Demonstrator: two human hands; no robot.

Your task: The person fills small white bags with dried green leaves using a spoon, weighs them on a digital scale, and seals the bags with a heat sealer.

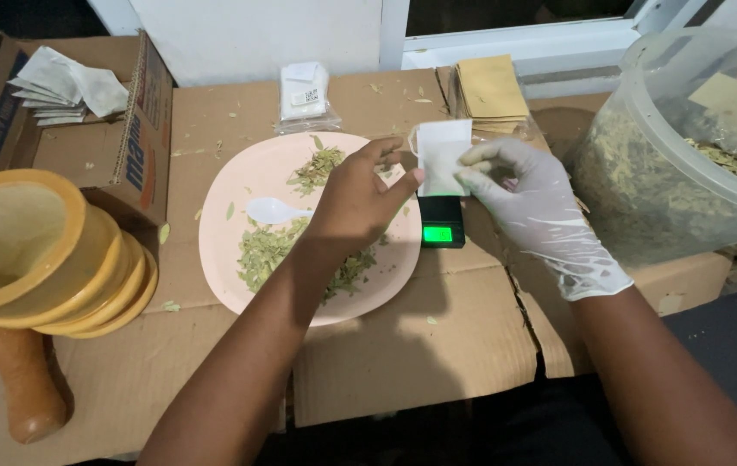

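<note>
Both my hands pinch the small white sachet (440,157) above the black scale (442,221) at frame centre, left hand (358,200) bare, gloved right hand (534,207); I'd keep its mouth level.

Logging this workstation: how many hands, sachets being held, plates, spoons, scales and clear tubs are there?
Hands: 2, left hand bare, right hand gloved
White sachet: 1
Pink plate: 1
White spoon: 1
Pocket scale: 1
Clear tub: 1
Total: 7
</note>
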